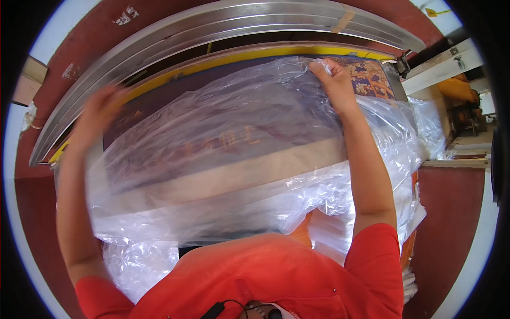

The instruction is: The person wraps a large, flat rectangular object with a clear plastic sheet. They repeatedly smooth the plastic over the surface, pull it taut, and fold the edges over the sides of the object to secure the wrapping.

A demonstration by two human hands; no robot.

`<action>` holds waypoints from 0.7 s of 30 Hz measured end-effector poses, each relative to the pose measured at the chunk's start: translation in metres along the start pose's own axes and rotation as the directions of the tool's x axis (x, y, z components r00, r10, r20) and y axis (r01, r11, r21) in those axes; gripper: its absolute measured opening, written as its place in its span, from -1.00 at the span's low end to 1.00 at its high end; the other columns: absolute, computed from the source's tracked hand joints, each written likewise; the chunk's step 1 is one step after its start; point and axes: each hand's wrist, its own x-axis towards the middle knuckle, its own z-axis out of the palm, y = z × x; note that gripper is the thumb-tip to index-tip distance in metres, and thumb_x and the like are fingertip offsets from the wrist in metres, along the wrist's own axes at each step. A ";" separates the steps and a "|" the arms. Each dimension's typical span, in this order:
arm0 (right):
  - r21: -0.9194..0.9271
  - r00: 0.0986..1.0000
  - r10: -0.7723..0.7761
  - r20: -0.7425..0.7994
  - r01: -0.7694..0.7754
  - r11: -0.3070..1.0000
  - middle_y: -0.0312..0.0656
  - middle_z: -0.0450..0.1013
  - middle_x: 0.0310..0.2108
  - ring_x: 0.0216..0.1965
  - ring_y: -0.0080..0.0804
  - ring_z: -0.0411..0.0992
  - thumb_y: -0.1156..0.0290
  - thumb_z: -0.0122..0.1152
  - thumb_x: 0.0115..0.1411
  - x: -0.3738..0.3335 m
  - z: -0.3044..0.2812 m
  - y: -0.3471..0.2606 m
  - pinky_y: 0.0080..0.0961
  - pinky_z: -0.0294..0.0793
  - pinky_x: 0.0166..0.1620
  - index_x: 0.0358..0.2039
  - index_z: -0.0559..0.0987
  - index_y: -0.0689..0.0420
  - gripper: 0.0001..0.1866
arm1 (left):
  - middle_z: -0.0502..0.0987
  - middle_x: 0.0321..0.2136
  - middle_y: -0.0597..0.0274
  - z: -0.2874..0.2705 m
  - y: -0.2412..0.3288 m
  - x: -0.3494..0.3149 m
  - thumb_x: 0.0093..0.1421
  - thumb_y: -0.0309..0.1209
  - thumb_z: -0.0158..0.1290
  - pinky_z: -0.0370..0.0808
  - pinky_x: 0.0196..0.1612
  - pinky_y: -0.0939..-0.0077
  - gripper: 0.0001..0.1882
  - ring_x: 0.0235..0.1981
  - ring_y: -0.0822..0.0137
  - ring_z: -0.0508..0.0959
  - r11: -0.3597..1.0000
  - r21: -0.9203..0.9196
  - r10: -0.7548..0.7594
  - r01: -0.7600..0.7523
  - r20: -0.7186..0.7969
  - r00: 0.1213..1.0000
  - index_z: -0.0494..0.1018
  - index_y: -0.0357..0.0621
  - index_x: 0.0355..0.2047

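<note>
A large sheet of clear plastic film (223, 111) lies over a wide, dark, flat packed item (159, 98), whose far right part carries a gold and brown pattern (366, 73). Through the film, a tan band shows along the near side. My right hand (336, 80) pinches the film's far edge between thumb and fingers, close to the patterned part. Over the far left corner of the dark item is my left hand (98, 114), smeared by motion. Its fingers cannot be made out, nor whether it holds any film.
Long silver metal rails (223, 21) run behind the item, with a yellow strip (175, 76) along its far edge. More crumpled clear plastic (138, 263) bunches near my body and at the right. A white frame (446, 66) stands at the far right, above reddish floor (451, 223).
</note>
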 end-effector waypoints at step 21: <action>-0.468 0.671 -0.061 0.739 0.576 0.671 -0.15 0.35 -0.69 -0.57 -0.13 0.34 0.10 0.07 -0.08 -0.082 0.095 -0.075 -0.33 0.27 -0.49 -0.55 0.43 0.07 -0.71 | 0.12 -0.77 0.50 -0.163 -0.224 -0.257 -0.01 -0.47 -0.11 0.07 -0.67 0.69 -0.80 -0.71 0.60 0.12 0.809 -0.101 -0.586 0.580 -0.049 0.809 0.23 -0.15 -0.75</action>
